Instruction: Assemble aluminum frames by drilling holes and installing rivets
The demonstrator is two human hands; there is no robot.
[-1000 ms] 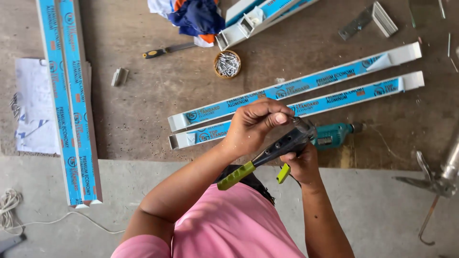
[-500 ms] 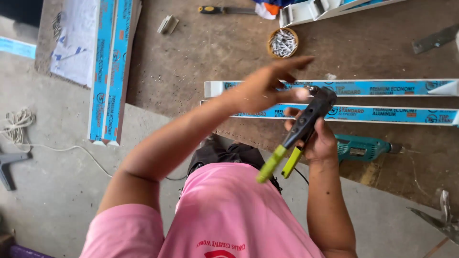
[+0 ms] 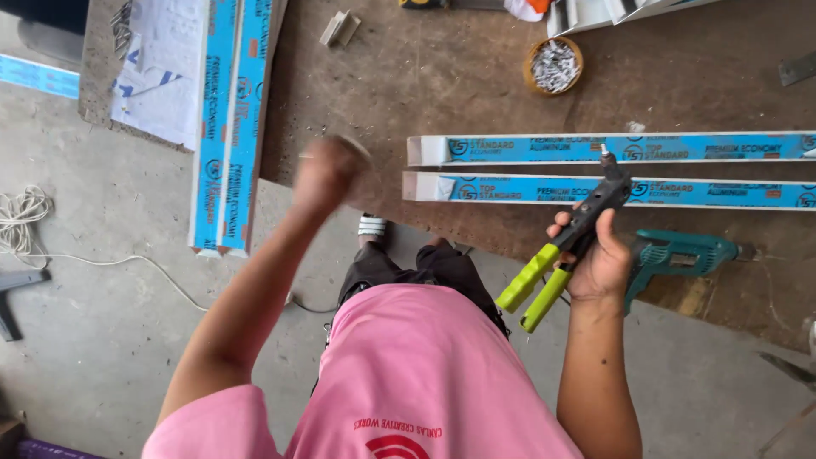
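Observation:
My right hand (image 3: 599, 259) grips a hand riveter (image 3: 571, 246) with a black body and lime-green handles. Its nose points up at the nearer of two long aluminium bars wrapped in blue film (image 3: 544, 189); the second bar (image 3: 544, 149) lies parallel just beyond. My left hand (image 3: 327, 174) is blurred, in the air over the edge of the brown workbench (image 3: 425, 93), well left of the bars' ends. Its fingers look curled, and I cannot make out whether anything is in them. A small round bowl of rivets (image 3: 553, 65) stands behind the bars.
A teal power drill (image 3: 680, 253) lies on the bench by my right wrist. Two more blue-wrapped bars (image 3: 229, 127) and a white sheet (image 3: 161, 76) lie at the left end. A rope coil (image 3: 21, 217) rests on the concrete floor.
My left hand has left the riveter and swung away to the left. My right hand has kept the tool and lowered it slightly towards me.

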